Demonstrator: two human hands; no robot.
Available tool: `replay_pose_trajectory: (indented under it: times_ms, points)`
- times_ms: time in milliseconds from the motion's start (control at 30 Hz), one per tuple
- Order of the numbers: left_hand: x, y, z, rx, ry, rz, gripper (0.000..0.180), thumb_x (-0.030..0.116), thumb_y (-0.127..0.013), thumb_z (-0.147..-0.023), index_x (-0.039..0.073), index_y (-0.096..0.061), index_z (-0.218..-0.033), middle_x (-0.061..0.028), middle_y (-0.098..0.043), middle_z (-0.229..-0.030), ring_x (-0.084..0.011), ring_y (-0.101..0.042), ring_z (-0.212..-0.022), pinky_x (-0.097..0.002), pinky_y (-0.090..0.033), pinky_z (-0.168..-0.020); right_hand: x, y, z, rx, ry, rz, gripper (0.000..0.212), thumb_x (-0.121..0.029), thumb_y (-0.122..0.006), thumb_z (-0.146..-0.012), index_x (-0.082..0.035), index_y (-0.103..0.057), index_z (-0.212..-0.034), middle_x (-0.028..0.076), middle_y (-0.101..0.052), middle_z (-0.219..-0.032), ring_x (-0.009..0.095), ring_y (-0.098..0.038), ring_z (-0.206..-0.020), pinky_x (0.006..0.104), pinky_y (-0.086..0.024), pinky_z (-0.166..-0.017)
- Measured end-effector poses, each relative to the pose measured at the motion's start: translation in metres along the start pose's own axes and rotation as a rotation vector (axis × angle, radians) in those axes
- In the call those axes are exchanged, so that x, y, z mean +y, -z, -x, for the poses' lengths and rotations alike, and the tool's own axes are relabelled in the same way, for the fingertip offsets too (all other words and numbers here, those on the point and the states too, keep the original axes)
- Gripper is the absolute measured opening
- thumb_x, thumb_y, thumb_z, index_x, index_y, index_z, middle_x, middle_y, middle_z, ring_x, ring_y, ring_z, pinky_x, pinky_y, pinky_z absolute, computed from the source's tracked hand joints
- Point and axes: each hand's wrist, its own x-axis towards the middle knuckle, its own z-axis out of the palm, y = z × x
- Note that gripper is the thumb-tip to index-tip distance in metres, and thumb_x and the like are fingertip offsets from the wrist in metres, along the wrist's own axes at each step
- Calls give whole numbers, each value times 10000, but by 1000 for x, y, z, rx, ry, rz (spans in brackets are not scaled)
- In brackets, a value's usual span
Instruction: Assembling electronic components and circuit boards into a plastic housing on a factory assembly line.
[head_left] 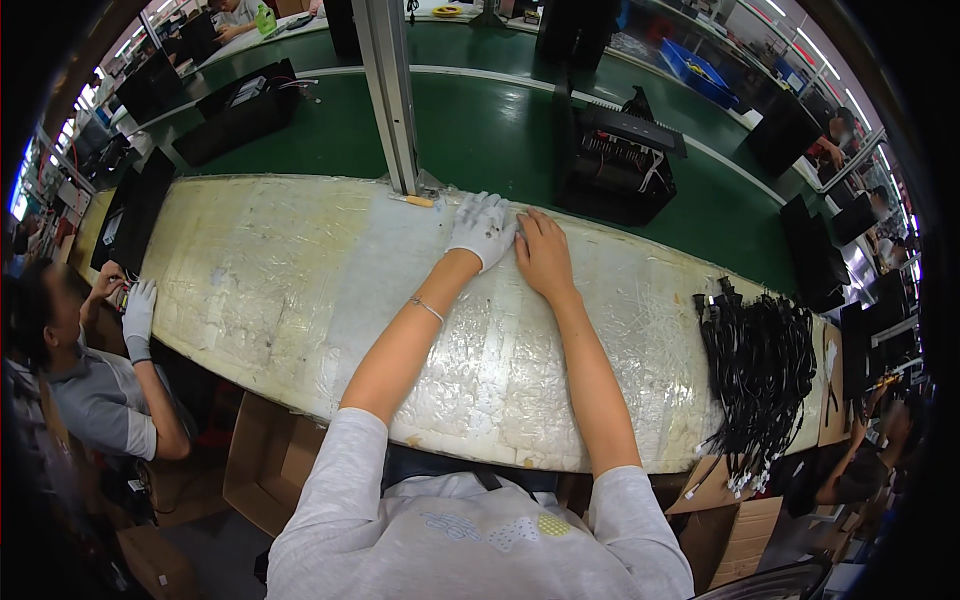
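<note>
My left hand (pixel 484 230), in a white glove with dark smudges, lies flat near the far edge of the worktable (pixel 290 290). Close beside it rests my bare right hand (pixel 543 252), its fingers stretched toward that same edge. Neither hand holds anything. Just left of the gloved fingertips, a small tool with an orange-yellow handle (pixel 418 201) lies at the foot of a metal post (pixel 385 90). Beyond my hands, a black device housing (pixel 620 150) with open innards and wires sits on the green conveyor surface (pixel 470 125).
A thick bundle of black cables (pixel 757 370) with white connectors hangs over the table's near right edge. Another black housing (pixel 240 110) stands on the green surface at left. A co-worker (pixel 100 370) handles wires at the left end. Cardboard boxes (pixel 270 460) sit below the table.
</note>
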Motion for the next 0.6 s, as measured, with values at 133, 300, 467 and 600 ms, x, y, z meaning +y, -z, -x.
replay_pose_trajectory:
  times_ms: [133,300,467,600]
  points:
    - [0,0,1,30,-1,3,530,401,-436,-951,87,-497,-1373,-103,-453,-1454,-283,-344,-1390,-404,-184,-1179,-2,2,-1,-10,-9,-8,335,-126,-590,-855,-4,-587,-1166,199,-555,-1286,358,-500,-1210,442,-370,-1043]
    - [0,4,0,23,-2,16,524,405,-438,-952,84,-508,-1361,-115,-458,-1446,-289,-348,-1386,-409,-197,-1171,-3,3,-3,-17,-14,-14,334,-124,-589,-855,-1,-589,-1165,200,-555,-1287,359,-497,-1214,440,-368,-1046]
    - [1,7,0,11,4,20,525,406,-444,-949,85,-508,-1360,-117,-459,-1445,-290,-354,-1382,-407,-202,-1170,-3,2,-3,-15,-17,-12,334,-126,-589,-855,-3,-589,-1165,202,-554,-1289,359,-497,-1214,440,-366,-1050]
    - [1,5,-1,15,-4,10,520,405,-447,-949,88,-511,-1357,-115,-457,-1447,-290,-357,-1380,-406,-204,-1171,-1,0,-2,-4,-13,-15,336,-128,-590,-855,-8,-590,-1168,202,-554,-1289,361,-498,-1211,442,-367,-1049]
